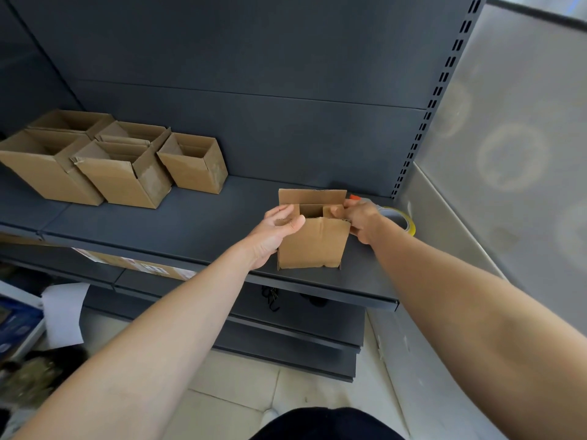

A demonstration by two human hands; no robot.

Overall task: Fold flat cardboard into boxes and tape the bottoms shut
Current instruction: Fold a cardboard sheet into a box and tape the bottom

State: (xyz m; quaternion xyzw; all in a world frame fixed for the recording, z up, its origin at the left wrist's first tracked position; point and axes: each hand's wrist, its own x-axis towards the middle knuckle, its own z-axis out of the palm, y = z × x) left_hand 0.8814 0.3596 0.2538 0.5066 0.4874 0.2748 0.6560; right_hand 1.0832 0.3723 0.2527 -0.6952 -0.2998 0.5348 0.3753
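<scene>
A small brown cardboard box (313,241) stands on the dark grey shelf (190,223) near its front edge, its top flaps partly folded inward and the back flap upright. My left hand (274,231) grips the box's left side, thumb pressing the left flap down. My right hand (357,217) holds the right side, fingers on the right flap. A roll of tape with a yellow rim (401,220) lies on the shelf just behind my right hand, partly hidden by it.
Several open folded boxes (127,166) stand grouped at the shelf's left. A perforated upright post (425,122) bounds the shelf on the right, beside a grey wall. Lower shelves, flat cardboard (139,265) and white paper (63,312) lie below.
</scene>
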